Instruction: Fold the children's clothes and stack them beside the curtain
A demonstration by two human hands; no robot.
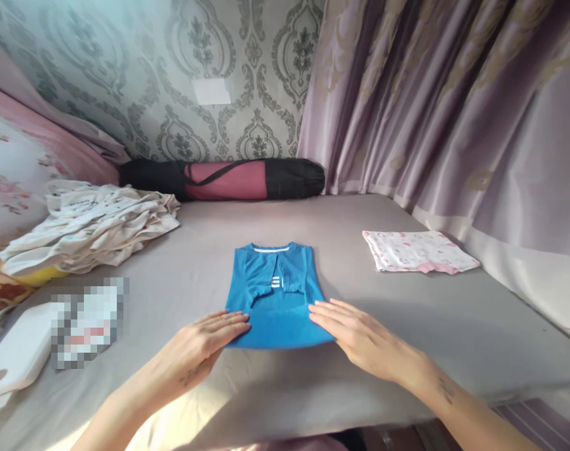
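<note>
A blue T-shirt (270, 329) lies in the middle of the bed, its sleeves turned inward over white print and its lower part folded up. My left hand (210, 335) holds the left side of that folded part, fingers stretched over the cloth. On the opposite side, my right hand (348, 326) grips the fold in the same way. Both thumbs are mostly hidden. The collar, with a white inner band, points away from me.
A folded white-and-pink patterned cloth (419, 252) rests at the right. Rumpled pale clothes (92, 219) are heaped at the left, with a white device (24, 347) nearer me. A black-and-maroon roll bag (228, 180) lies along the wall; curtains (407, 94) hang at the right.
</note>
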